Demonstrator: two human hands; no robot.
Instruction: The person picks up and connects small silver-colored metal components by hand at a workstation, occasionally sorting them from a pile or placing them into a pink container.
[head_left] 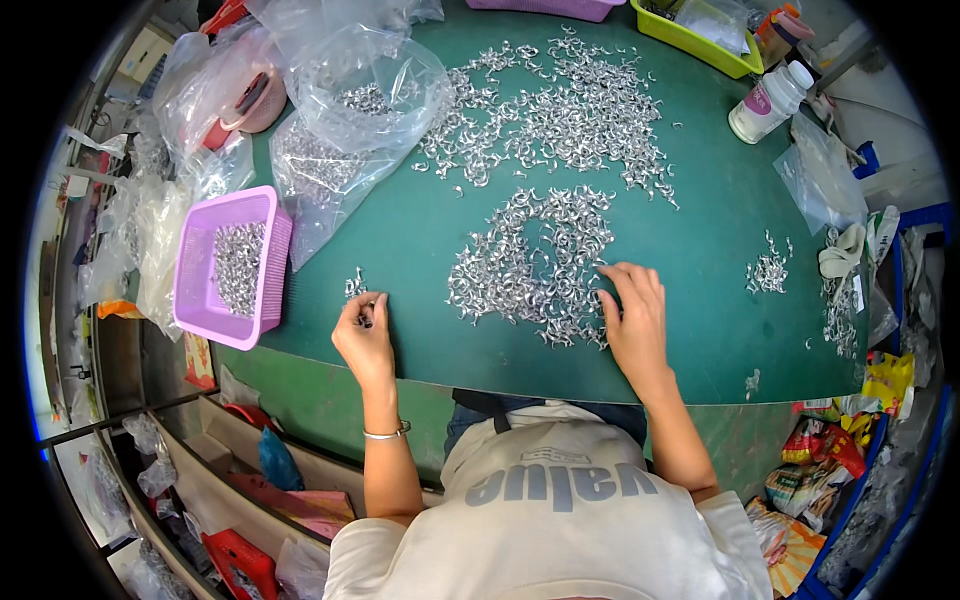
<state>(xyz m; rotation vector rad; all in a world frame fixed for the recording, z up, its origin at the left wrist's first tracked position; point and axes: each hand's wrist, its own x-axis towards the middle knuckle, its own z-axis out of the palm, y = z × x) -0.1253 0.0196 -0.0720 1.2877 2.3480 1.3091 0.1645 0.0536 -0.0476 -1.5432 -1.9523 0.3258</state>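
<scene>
On the green tabletop (700, 330) lies a broad pile of small curved silver metal pieces (530, 265). My right hand (636, 318) rests at the pile's right edge, its fingers stretched out and touching the nearest pieces. To the left of the pile, close to the front edge, my left hand (365, 340) has its fingers curled round a few of the metal pieces. Just beyond those fingers sits a tiny heap of the same pieces (355, 283). A purple plastic basket (272, 290) holding more of them stands left of my left hand.
Farther back spreads a larger scatter of metal pieces (585, 115). Clear plastic bags (340, 190) with pieces inside lie at the back left. A white bottle (770, 103) and a yellow-green tray (700, 42) stand at the back right. Small heaps (768, 270) lie on the right.
</scene>
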